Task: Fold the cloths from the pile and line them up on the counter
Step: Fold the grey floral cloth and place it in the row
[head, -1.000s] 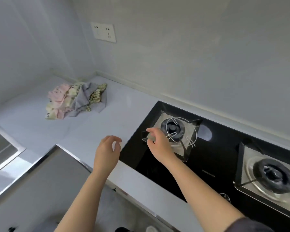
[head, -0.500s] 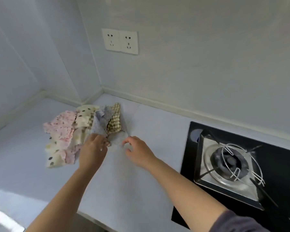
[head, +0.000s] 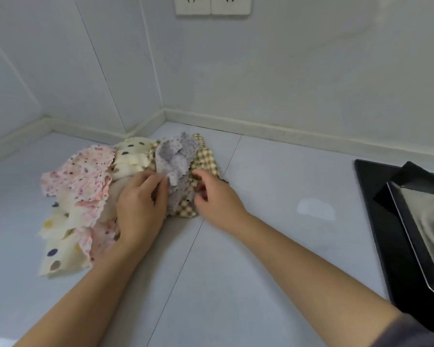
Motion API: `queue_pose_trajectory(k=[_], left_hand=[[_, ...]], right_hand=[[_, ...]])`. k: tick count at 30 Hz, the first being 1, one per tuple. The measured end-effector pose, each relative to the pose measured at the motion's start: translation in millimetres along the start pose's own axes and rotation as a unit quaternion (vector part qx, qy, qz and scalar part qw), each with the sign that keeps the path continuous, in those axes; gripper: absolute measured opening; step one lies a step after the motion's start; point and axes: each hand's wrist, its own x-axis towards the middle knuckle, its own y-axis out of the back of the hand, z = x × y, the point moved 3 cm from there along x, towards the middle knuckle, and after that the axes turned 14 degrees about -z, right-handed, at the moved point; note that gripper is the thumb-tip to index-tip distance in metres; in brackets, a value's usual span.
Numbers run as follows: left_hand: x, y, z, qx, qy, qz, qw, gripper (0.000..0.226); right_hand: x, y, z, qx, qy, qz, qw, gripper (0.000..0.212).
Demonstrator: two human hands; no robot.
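Note:
A crumpled pile of cloths lies on the grey counter near the corner: a pink flowered cloth, a cream dotted cloth, a grey-lilac cloth and a brown checked cloth. My left hand lies on the pile and pinches an edge of the grey-lilac cloth with thumb and fingers. My right hand sits at the pile's right side, fingers curled onto the brown checked cloth; the grip itself is hidden.
A black gas hob with a steel burner tray fills the right edge. Grey tiled walls meet in the corner behind the pile, with a double socket above. Bare counter stretches between the pile and the hob.
Both hands went from the hob to the pile, and the view followed left and closer. The left hand now pinches the grey-lilac cloth, and the right hand has moved onto the checked one.

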Motion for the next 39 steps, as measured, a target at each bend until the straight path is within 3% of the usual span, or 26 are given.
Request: queue_pose_trajectory(k=[5, 9, 13, 16, 18, 21, 25, 27, 31, 33, 35, 36, 37, 39], left_hand=[[-10.0, 8.9, 9.6, -0.013, -0.082, 0.089, 0.993, 0.015], [-14.8, 27.8, 32.0, -0.148, -0.079, 0.081, 0.983, 0.018], [-29.9, 29.7, 74.4, -0.393, -0.047, -0.048, 0.917, 0.023], [-47.8, 20.9, 105.2, -0.461, -0.056, -0.122, 0.877, 0.026], [-53.5, 20.7, 117.3, -0.474, -0.052, -0.134, 0.869, 0.026], [-53.3, 28.5, 120.2, -0.438, -0.057, -0.098, 0.892, 0.03], [-47.5, 30.9, 103.2, -0.414, -0.002, -0.079, 0.907, 0.036], [-46.3, 24.6, 97.0, -0.42, 0.02, -0.138, 0.897, 0.032], [-49.4, 6.8, 90.7, -0.377, 0.014, -0.384, 0.843, 0.036], [-51.7, 4.2, 91.0, -0.381, 0.03, -0.437, 0.814, 0.035], [-55.1, 2.8, 92.9, -0.437, 0.102, -0.429, 0.784, 0.021], [-57.2, 1.8, 93.3, -0.46, 0.141, -0.412, 0.774, 0.02], [-57.0, -0.8, 90.3, -0.466, 0.167, -0.379, 0.782, 0.018], [-53.8, -5.9, 79.3, -0.423, 0.178, -0.28, 0.843, 0.015]], right_hand=[[-20.0, -6.9, 3.7, 0.041, 0.026, 0.019, 0.999, 0.059], [-70.2, -6.3, 3.9, 0.067, 0.017, 0.063, 0.996, 0.056], [-127.7, 0.9, 4.0, 0.103, -0.022, 0.134, 0.985, 0.057], [-157.3, 11.0, 1.2, 0.079, 0.004, 0.205, 0.976, 0.053], [-165.4, 9.2, 3.8, 0.095, 0.015, 0.215, 0.972, 0.034], [-169.3, 11.4, 7.0, 0.14, 0.025, 0.232, 0.962, 0.005], [-184.4, 31.2, 8.2, 0.174, 0.01, 0.261, 0.949, 0.022], [-189.8, 34.7, 14.5, 0.227, -0.018, 0.264, 0.937, 0.018], [-192.2, 42.5, 23.8, 0.348, -0.064, 0.294, 0.888, 0.017], [-199.9, 45.3, 26.2, 0.426, -0.098, 0.242, 0.866, 0.018], [-206.7, 43.7, 29.1, 0.497, -0.133, 0.168, 0.841, 0.019], [-209.0, 44.3, 29.8, 0.517, -0.147, 0.173, 0.826, 0.02], [-208.1, 47.5, 35.3, 0.5, -0.157, 0.204, 0.827, 0.016], [-208.7, 55.2, 44.5, 0.37, -0.175, 0.314, 0.857, 0.02]])
